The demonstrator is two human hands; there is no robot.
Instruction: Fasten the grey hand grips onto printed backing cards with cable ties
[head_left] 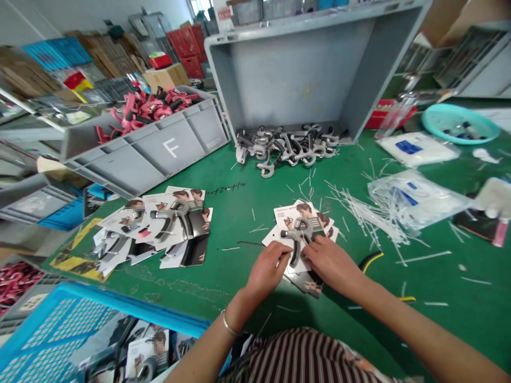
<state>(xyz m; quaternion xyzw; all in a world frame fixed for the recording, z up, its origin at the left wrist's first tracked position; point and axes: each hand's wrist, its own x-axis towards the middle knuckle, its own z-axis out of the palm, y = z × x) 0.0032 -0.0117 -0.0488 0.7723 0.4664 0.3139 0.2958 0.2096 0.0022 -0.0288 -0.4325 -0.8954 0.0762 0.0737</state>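
Now we have our 2 hands at a grey grip [301, 231], which lies on a printed card [284, 217] atop a small stack on the green table [235, 223]. Our left hand [271, 263] has its fingers bent inward beside the grip's left handle, and our right hand [329, 260] has its fingers bent at the right handle; we cannot tell how firmly either set grasps. A bracelet [228, 323] circles our left wrist.

To our left is a bigger card pile [175, 194] with grips on it. Ahead, a grey crate [287, 80] stands on its side, loose grey grips [287, 149] at its mouth; beside it, a crate marked F [147, 162] bears red grips [147, 109].

On our right we see scattered white ties [367, 213], 2 clear bags [417, 199], a turquoise bowl [439, 117] and a yellow-edged handle [370, 261]. A blue basket [59, 300] sits at our lower left.
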